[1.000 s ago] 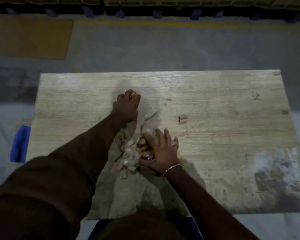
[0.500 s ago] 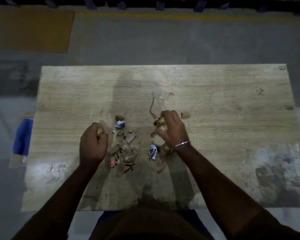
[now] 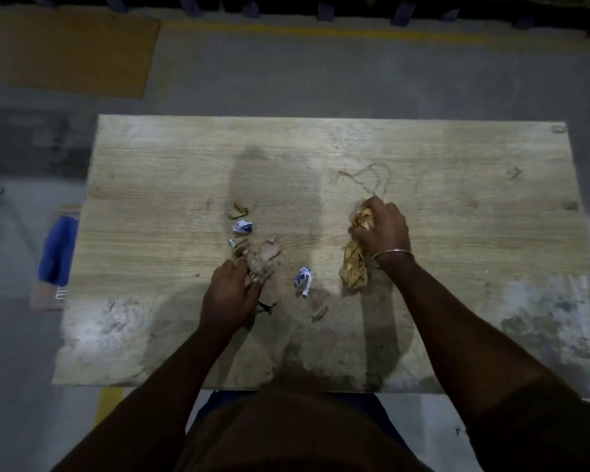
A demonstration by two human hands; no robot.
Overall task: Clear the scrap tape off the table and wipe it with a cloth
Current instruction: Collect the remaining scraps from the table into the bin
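A worn wooden table (image 3: 457, 206) fills the view. My right hand (image 3: 384, 229) is closed on a crumpled wad of brown scrap tape (image 3: 355, 267) that hangs below the fist to the tabletop. My left hand (image 3: 230, 294) rests over a small heap of clear and tan tape scraps (image 3: 264, 255), fingers curled on them. Loose bits lie between the hands: a brown curl (image 3: 238, 210), a white-and-blue ball (image 3: 242, 227), another white-and-blue scrap (image 3: 304, 280) and a small tan strip (image 3: 319, 314). A thin looped strand (image 3: 372, 175) lies beyond my right hand. No cloth shows on the table.
A blue object (image 3: 57, 248) lies on the floor left of the table. A brown mat (image 3: 72, 52) is on the floor at the far left. White smears mark the table's near right (image 3: 552, 301) and near left corners. A dark rack base runs along the top.
My right hand moved right with its brown tape wad. My left hand shifted from a closed fist at the left onto the scrap heap in the middle.
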